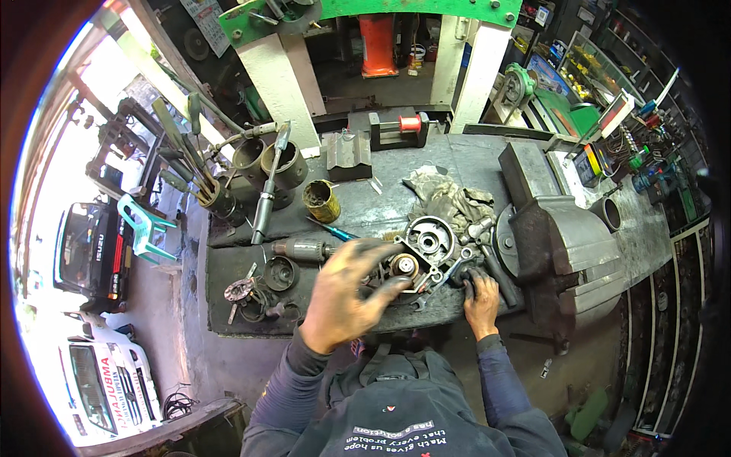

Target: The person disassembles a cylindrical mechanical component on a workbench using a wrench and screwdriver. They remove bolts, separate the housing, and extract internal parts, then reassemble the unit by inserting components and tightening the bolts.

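Observation:
My left hand is raised over the front of the workbench, thumb and fingers apart. Its fingertips reach to either side of a round metal part with a copper-coloured ring; I cannot tell whether they touch it. Right behind that part is a grey cast end housing with a bearing in its middle. My right hand is low at the front edge, fingers curled over a small dark piece I cannot make out. A combination wrench lies between the housing and this hand, and a hammer is just beyond it.
A big bench vise stands at the right. Crumpled rags lie behind the housing. On the left are an armature, a round metal cup, a yellow can, a blue screwdriver and tool-filled cylinders.

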Demonstrator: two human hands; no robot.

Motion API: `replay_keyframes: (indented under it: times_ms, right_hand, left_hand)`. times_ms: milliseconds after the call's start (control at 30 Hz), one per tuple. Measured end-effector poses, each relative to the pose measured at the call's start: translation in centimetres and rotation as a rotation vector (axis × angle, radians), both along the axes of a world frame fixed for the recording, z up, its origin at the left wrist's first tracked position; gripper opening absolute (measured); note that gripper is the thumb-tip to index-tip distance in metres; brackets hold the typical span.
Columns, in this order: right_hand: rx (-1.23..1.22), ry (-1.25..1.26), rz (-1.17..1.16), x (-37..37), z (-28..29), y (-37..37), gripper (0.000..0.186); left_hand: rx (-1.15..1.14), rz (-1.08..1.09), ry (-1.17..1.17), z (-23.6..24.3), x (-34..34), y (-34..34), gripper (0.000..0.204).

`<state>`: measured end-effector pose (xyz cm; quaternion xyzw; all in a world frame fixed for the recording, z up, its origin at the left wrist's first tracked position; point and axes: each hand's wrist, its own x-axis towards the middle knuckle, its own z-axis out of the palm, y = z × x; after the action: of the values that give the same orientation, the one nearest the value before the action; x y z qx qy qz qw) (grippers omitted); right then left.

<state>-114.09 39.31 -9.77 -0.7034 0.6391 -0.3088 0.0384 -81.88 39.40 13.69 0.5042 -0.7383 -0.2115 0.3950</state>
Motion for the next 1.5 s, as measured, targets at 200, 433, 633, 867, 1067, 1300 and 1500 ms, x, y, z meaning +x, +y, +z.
replay_keyframes:
  times_ms: [200,433,633,867,1067,1300,1500]
  right_hand:
    - [0.036,0.006,0.003,0.9,1.3,0.7,0.033]
    - [0.02,-0.438,0.006,2.8,11.2,0.6,0.031]
    - [-0.063,-0.294,0.405,7.6,21.2,-0.7,0.036]
    - [-0.187,-0.213,0.481,13.0,22.8,-2.5,0.028]
    - [-0.043,-0.275,0.52,13.8,24.8,1.9,0.019]
    - [0.523,-0.574,0.623,17.2,17.7,5.8,0.021]
    - [0.702,-0.454,0.424,21.6,5.4,5.5,0.037]
  left_hand:
    - [-0.021,-0.055,-0.135,2.0,-2.0,-2.4,0.032]
    - [-0.002,0.062,0.08,4.2,-0.5,-2.5,0.022]
    - [0.09,0.117,0.3,3.9,0.6,-2.5,0.024]
    - [0.137,0.163,0.632,3.0,2.6,-1.1,0.028]
    - [0.236,0.174,1.093,0.0,8.3,0.8,0.037]
    - [0.345,0.164,1.584,-7.5,14.5,4.7,0.03]
    - [0.452,0.242,1.712,-10.6,14.9,7.9,0.028]
